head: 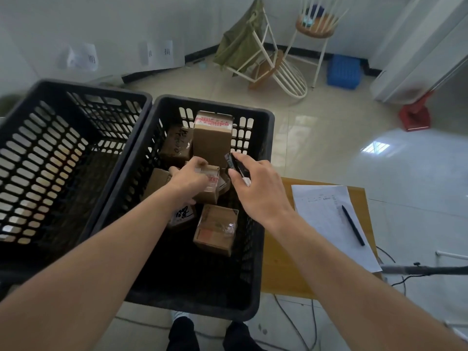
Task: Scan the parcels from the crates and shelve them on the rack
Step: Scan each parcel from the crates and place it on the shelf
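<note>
From my head camera, my left hand (188,179) reaches down into the right-hand black slatted plastic crate (263,158) and curls round a small brown cardboard parcel with a red-and-white label (211,184); my fingers wrap over its top far edge and my palm covers its left side, so only the right face and label show. My right hand (258,191) hovers just beside it, to the right, pinching a small black handheld scanner with a white end (238,167) between thumb and fingertips, its nose pointing down toward the parcels.

A tall brown cardboard box with red-printed tape (212,138) stands upright behind my fingers. A taped brown box (216,229) lies nearer me, apart from both hands. My left wrist hides most of a box with black handwriting (183,215). The left-hand black crate (38,153) is cut off at the frame edge, its floor too dark to read. On the wooden table (283,269) to the right lie a white printed sheet (321,211) and a black pen (353,225); its print is illegible.
</note>
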{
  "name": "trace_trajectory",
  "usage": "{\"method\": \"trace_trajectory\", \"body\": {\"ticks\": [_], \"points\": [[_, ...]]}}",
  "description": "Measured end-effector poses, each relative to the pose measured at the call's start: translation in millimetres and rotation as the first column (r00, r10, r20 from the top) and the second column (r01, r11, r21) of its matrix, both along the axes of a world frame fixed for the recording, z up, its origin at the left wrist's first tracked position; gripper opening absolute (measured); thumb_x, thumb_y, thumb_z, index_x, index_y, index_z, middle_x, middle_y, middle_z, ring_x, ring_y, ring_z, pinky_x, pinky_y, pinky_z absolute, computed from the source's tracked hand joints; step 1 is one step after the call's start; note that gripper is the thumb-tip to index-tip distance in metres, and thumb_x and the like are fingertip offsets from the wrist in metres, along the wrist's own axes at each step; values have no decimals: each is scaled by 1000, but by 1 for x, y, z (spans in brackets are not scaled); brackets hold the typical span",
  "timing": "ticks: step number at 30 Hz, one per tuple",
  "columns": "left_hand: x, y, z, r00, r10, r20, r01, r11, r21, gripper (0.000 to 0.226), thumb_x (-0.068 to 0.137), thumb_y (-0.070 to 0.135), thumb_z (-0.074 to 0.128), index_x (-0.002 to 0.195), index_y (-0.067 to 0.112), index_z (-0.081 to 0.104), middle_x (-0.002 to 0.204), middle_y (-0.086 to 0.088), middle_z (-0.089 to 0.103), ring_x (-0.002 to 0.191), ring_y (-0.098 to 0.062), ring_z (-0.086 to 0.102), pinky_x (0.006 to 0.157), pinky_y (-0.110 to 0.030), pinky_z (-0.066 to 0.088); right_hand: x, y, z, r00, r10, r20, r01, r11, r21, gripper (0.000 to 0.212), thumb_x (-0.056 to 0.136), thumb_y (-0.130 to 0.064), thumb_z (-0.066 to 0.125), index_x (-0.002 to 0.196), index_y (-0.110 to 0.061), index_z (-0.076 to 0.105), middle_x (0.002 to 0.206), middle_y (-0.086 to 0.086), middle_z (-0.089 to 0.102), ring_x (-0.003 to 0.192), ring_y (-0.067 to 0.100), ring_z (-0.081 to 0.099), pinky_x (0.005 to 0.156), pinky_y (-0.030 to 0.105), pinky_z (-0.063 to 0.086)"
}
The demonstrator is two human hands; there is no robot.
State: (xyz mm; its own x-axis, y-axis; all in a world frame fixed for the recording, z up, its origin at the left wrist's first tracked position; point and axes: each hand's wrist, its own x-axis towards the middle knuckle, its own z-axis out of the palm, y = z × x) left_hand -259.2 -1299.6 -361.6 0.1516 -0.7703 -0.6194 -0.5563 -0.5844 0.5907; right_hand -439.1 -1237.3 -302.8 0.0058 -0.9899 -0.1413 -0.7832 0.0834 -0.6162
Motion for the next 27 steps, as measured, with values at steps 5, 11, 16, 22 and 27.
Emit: {"method": "trace_trajectory", "body": {"ticks": [5,11,16,22,27], "points": [[-9,5,13,999,52,5,-51,997,-58,26,97,64,56,97,39,64,127,-3,30,89,-24,56,44,-25,52,1,3,4,992,-27,124,24,999,25,51,110,-51,49,160,-43,41,141,5,61,127,24,59,106,43,54],[5,14,33,991,99,-90,-114,977,-178,21,95,35,71,116,41,70,122,-3,63,97,-26,71,71,-48,66,3,3,25,887,-213,409,99,954,283,46,111,-48,46,157,-40,47,155,-2,51,127,21,56,103,40,56],[28,27,59,944,191,-269,-234,962,-139,76,84,38,73,152,48,43,117,-4,66,101,-26,69,74,-43,63,15,1,44,782,-356,512,22,836,548,40,113,-46,38,150,-39,51,147,8,58,118,28,64,81,34,56],[59,33,75,896,214,-389,-295,942,-161,65,67,33,68,130,45,65,112,-11,74,101,-34,72,83,-53,62,26,6,51,694,-410,591,-92,764,638,34,112,-45,44,101,-27,71,73,1,77,63,14,73,55,21,55],[77,36,77,881,221,-418,-333,918,-217,51,73,34,65,120,53,70,119,-7,71,110,-32,67,88,-50,58,47,12,58,579,-485,655,-208,690,694,43,113,-49,43,132,-17,65,106,13,72,86,26,70,71,37,62]]}}
